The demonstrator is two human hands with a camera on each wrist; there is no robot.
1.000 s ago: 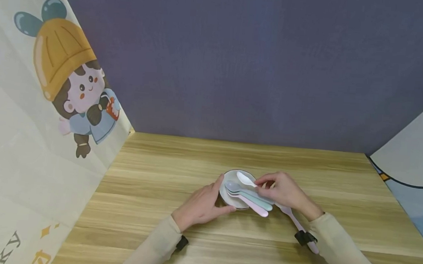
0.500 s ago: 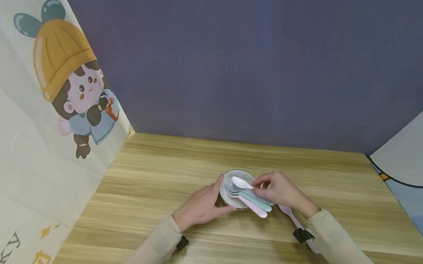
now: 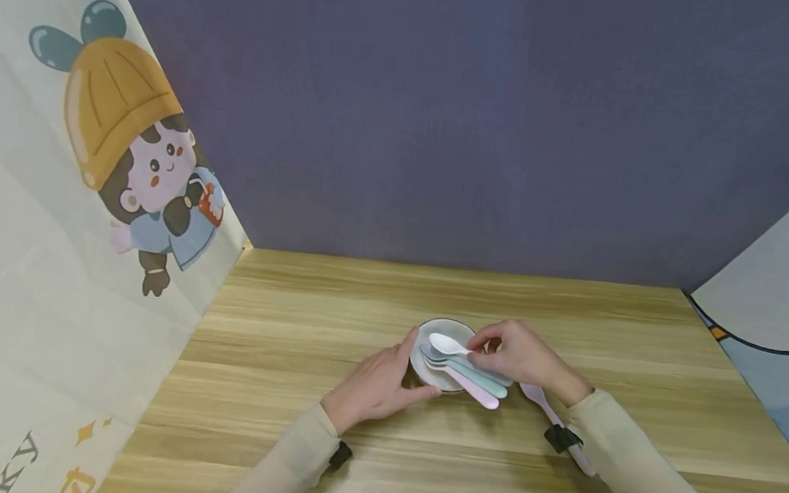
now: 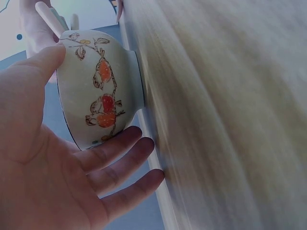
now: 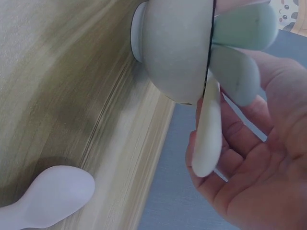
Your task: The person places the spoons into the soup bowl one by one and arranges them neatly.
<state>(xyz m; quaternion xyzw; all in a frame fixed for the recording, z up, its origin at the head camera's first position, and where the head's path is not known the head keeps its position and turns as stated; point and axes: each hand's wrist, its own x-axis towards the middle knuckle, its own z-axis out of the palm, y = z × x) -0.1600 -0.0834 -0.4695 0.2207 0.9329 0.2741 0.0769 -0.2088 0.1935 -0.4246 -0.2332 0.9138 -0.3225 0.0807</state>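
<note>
A small white bowl (image 3: 454,328) with a dark rim stands on the table; the left wrist view shows painted red berries on its side (image 4: 103,96). My left hand (image 3: 374,382) holds it, thumb on the near rim and fingers round the left side. Lying in the bowl, handles out over the right rim, are a pink spoon (image 3: 483,395), a mint green spoon (image 3: 488,383) and a grey-blue spoon (image 5: 237,76). My right hand (image 3: 520,356) pinches a white spoon (image 3: 444,345), its head over the bowl and its handle (image 5: 208,134) at the rim.
Another pink spoon (image 3: 582,460) lies on the wooden table (image 3: 308,301) under the right forearm. Behind the table rises a dark blue-grey panel (image 3: 403,125). Printed panels stand at both sides, the left one with a cartoon figure (image 3: 160,161).
The white spoon in my right hand has moved slightly left and toward me, down over the other spoons. The left hand and bowl have stayed in place.
</note>
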